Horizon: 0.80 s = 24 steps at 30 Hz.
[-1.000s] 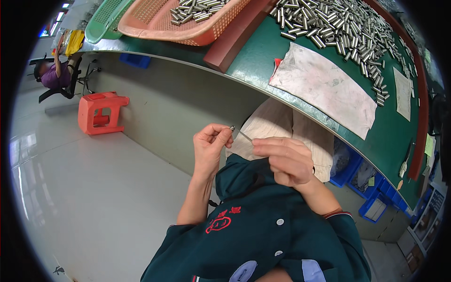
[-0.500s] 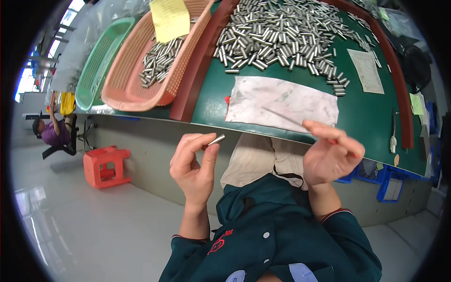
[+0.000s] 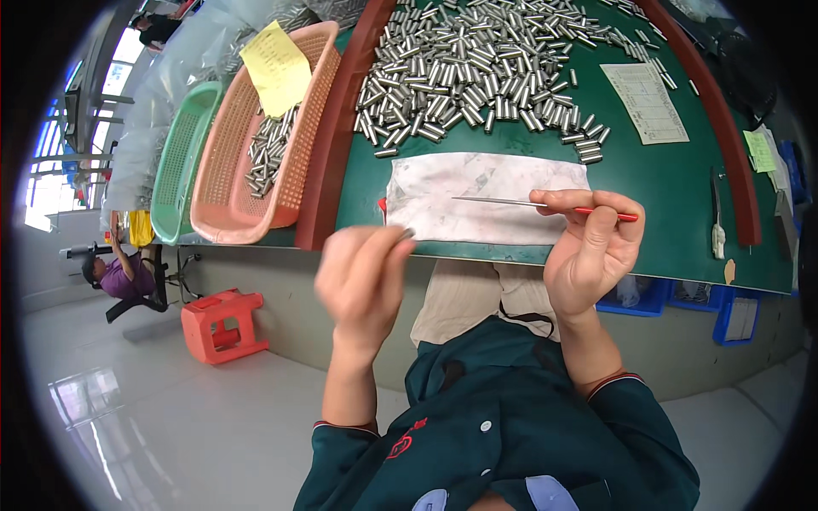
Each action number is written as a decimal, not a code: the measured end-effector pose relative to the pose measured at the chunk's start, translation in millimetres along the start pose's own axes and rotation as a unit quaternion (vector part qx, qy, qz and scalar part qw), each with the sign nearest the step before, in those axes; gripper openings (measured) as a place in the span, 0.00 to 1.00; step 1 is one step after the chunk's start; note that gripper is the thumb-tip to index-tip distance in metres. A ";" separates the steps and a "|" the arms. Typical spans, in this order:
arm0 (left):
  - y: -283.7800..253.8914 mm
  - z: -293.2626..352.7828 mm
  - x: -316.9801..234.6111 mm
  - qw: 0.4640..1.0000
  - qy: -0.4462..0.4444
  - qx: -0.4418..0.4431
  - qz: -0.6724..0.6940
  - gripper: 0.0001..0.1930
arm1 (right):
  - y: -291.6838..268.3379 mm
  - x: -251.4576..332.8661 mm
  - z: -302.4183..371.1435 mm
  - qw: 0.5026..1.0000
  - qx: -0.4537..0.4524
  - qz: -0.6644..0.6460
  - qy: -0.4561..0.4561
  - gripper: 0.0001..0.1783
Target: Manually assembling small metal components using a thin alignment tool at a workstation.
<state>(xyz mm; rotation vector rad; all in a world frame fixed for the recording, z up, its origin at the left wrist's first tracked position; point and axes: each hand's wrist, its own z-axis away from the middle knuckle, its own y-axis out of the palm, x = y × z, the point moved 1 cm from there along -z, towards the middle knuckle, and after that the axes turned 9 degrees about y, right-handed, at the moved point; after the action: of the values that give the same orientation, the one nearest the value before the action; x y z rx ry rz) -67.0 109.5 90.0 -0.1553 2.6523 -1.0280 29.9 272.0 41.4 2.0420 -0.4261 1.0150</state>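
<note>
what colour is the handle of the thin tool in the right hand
The handle is red; it shows best in the head view, partly covered by the right hand.

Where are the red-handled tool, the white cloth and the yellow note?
Red-handled tool [image 3: 511, 202]: head view, on its thin metal shaft.
White cloth [image 3: 484, 177]: head view, on its upper middle part.
Yellow note [image 3: 277, 70]: head view, on the middle of the paper.

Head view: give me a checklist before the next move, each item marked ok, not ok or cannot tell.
1. Right hand holding the red-handled tool: ok.
2. Tool tip touching nothing: cannot tell; it overlaps the white cloth in view.
3. Left hand holding a small metal piece: ok, though blurred.
4. Loose metal cylinders off the cloth: ok.
5. Pink basket uncovered: not ok, a yellow note covers part of it.
</note>
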 end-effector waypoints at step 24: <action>8.7 158.6 2.6 0.383 -0.543 -0.198 0.721 0.18 | -9.6 -3.9 1.3 0.998 0.036 0.012 0.057 0.14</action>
<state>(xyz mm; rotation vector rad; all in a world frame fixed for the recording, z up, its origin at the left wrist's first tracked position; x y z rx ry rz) -20.7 13.6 -27.9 0.9008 0.8220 0.3865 33.8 276.8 33.0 2.0338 -0.3596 1.1713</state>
